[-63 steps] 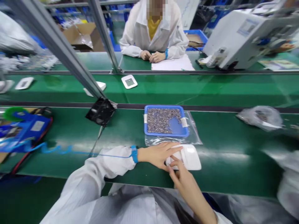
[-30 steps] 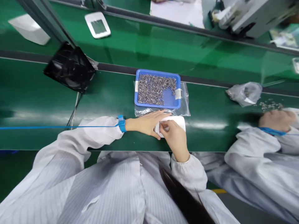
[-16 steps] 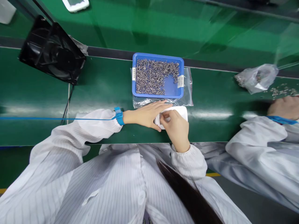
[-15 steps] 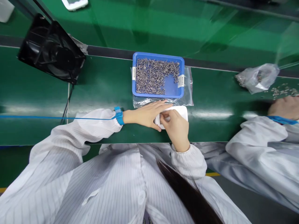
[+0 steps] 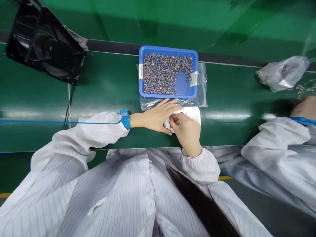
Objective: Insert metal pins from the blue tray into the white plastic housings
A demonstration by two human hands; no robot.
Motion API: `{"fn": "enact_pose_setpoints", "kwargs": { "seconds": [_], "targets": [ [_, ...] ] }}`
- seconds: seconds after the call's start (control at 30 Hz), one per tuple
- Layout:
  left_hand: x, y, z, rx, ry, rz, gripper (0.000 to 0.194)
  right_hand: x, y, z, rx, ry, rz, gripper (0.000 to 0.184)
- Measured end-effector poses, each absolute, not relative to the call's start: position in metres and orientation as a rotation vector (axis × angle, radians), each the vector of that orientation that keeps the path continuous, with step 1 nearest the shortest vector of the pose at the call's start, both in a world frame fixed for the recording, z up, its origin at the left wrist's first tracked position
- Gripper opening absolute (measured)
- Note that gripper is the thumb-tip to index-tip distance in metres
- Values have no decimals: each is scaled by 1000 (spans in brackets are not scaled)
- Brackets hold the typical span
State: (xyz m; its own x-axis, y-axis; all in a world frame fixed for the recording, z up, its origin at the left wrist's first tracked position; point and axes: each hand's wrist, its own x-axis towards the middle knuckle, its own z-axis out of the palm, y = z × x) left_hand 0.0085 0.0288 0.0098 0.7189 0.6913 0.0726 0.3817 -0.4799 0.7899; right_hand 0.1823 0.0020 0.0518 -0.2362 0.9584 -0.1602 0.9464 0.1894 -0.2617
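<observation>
A white plastic housing (image 5: 195,113) with rounded corners lies on the green bench in front of me. My left hand (image 5: 158,117) spans its left end, thumb on the near side and index finger along the far edge, the other fingers spread. Over the housing, my right hand (image 5: 189,131) is closed in a pinch, thumb and index fingertips at its left part. Whatever sits between those fingertips is hidden. Just beyond my hands is a blue tray (image 5: 182,88) with many small metal screw-like pieces (image 5: 160,74).
Under the tray lies a clear zip bag (image 5: 202,89). A black fan (image 5: 46,44) stands at the left. At the right are a plastic bag (image 5: 283,72), scattered small parts (image 5: 306,88) and a co-worker's hand (image 5: 306,108). A blue cord (image 5: 61,122) runs from my left wrist.
The view has shifted slightly, so the tray and fan sit higher in the picture. Both hands keep nearly the same pose on the housing.
</observation>
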Motion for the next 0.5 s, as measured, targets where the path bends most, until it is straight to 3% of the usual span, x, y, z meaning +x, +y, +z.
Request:
{"fn": "enact_pose_setpoints", "kwargs": {
  "seconds": [0.23, 0.4, 0.5],
  "targets": [
    [9, 27, 7, 2196, 841, 504, 91, 176, -4, 56, -1980, -2464, 386, 28],
    [7, 29, 6, 2162, 834, 476, 66, 189, 1, 80, -1823, -2507, 358, 26],
    [7, 27, 4, 2153, 873, 488, 57, 190, 6, 100, -1540, -2154, 418, 21]
  ]
}}
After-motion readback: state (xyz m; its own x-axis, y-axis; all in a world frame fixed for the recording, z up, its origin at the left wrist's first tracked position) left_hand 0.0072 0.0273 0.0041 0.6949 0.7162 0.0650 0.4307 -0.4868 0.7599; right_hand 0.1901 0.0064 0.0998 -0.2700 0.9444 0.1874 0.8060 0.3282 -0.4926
